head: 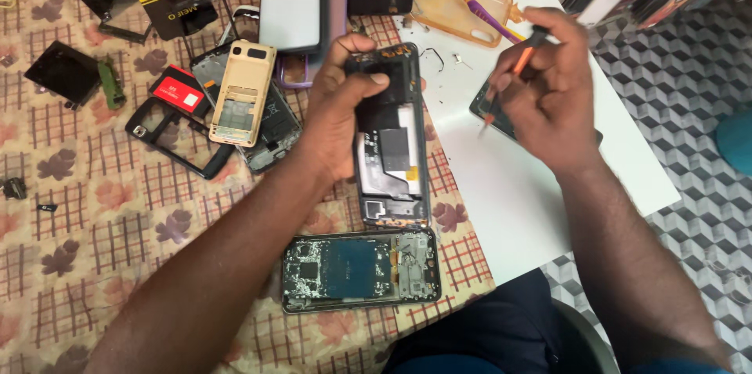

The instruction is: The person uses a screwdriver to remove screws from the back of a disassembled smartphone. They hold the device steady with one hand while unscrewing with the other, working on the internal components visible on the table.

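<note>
A: Status of the hands?

B: The left hand (338, 112) is gripping the opened phone (392, 139) near its upper end, thumb curling over the top edge, and is holding it upright above the bench (517, 186). The right hand (548, 88) is closing around an orange-handled screwdriver (513, 76), tip pointing down and to the left, near the phone but apart from it.

A: Condition of the phone?

B: Its back cover is already off; the black frame, shields and a white patch are showing. Whether any screws are remaining is too small to tell.

A: What is lying around it?

B: A second stripped phone (360, 271), board exposed, is lying just below on the patterned cloth (94, 209). A beige keypad handset (241, 93), loose frames and dark screens are lying to the left. An orange tray (439, 2) holding a toothbrush (470, 2) is sitting at the far edge.

A: Progress assessment?

B: Judging by the exposed internals, opening is complete; internal work is appearing to be still in hand
</note>
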